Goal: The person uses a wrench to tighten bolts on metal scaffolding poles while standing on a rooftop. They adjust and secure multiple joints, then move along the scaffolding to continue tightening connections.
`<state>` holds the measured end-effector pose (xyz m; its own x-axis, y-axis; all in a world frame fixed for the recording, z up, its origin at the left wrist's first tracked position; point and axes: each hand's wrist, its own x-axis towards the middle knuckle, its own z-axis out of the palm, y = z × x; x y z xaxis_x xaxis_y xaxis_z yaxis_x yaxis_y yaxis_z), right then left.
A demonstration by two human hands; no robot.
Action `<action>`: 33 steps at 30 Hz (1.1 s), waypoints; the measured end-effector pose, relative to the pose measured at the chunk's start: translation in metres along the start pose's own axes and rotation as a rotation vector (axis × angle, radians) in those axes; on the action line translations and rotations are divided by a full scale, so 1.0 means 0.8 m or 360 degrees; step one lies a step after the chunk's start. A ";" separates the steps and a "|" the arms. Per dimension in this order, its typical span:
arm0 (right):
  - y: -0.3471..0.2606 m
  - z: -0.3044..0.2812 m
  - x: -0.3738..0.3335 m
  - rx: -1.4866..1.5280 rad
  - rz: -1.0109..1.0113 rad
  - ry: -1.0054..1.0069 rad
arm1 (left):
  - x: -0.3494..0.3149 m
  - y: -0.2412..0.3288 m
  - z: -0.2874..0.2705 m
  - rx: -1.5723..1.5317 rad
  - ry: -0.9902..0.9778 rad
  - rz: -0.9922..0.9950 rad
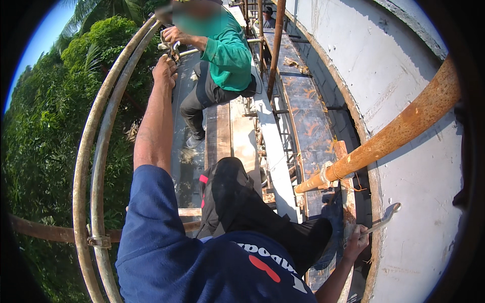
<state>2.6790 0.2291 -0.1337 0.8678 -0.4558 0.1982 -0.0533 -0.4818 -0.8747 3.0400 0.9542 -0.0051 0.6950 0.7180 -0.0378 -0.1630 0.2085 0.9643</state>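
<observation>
My left arm stretches forward, and my left hand (164, 72) has its fingers curled at the lower end of a small metal scaffold clamp (174, 50). A co-worker's hand (177, 36) grips the same clamp from above. Its exact shape is partly hidden between the two hands. Down at the right, my right hand (356, 242) is closed round the handle of a metal wrench (386, 220). The wrench's head points up and away, in front of the grey wall (419, 222).
A co-worker in a green shirt (230, 55) sits ahead on planks (218, 131). Two curved-looking rails (96, 151) run along the left beside trees. A rusty pole (394, 136) slants across the right. Another person (269, 21) is farther back. Gaps show between boards.
</observation>
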 end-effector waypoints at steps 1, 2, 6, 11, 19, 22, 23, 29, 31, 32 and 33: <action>0.001 0.000 0.000 0.0044 0.0016 0.0022 | -0.020 -0.008 -0.001 -0.0070 -0.0001 -0.0069; 0.003 0.001 0.000 0.0085 0.0048 0.0013 | -0.045 -0.020 -0.004 -0.0115 -0.0042 -0.0111; 0.005 0.002 0.002 -0.0096 -0.0112 0.0024 | -0.177 -0.091 0.010 0.0039 -0.0431 -0.0255; 0.006 0.003 0.001 -0.0054 -0.0208 0.0020 | -0.356 -0.157 0.109 0.0220 -0.1113 -0.0411; 0.029 -0.003 0.002 -0.0049 -0.0033 0.0089 | -0.564 -0.081 0.274 0.0082 -0.1701 0.1187; 0.033 -0.006 0.002 -0.0053 -0.0073 0.0033 | -0.580 -0.062 0.295 -0.0050 -0.1895 0.0509; 0.033 -0.006 0.002 -0.0039 -0.0077 0.0027 | -0.575 -0.059 0.298 -0.0004 -0.1990 0.0473; 0.007 0.004 -0.004 0.0118 -0.0154 0.0113 | -0.557 -0.044 0.326 -0.0214 -0.2154 0.0607; -0.003 0.006 -0.006 0.0308 0.0156 0.0054 | -0.557 -0.041 0.334 -0.0320 -0.2143 0.0642; -0.006 0.006 -0.006 0.0158 -0.0023 0.0081 | -0.557 -0.040 0.340 -0.0289 -0.2148 0.0679; -0.007 0.004 -0.007 0.0207 0.0099 0.0015 | -0.558 -0.041 0.341 -0.0288 -0.2152 0.0522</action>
<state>2.6759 0.2372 -0.1311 0.8602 -0.4888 0.1454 -0.0418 -0.3517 -0.9352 2.9259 0.4455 0.0520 0.7190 -0.4149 0.5576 -0.4622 0.3138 0.8294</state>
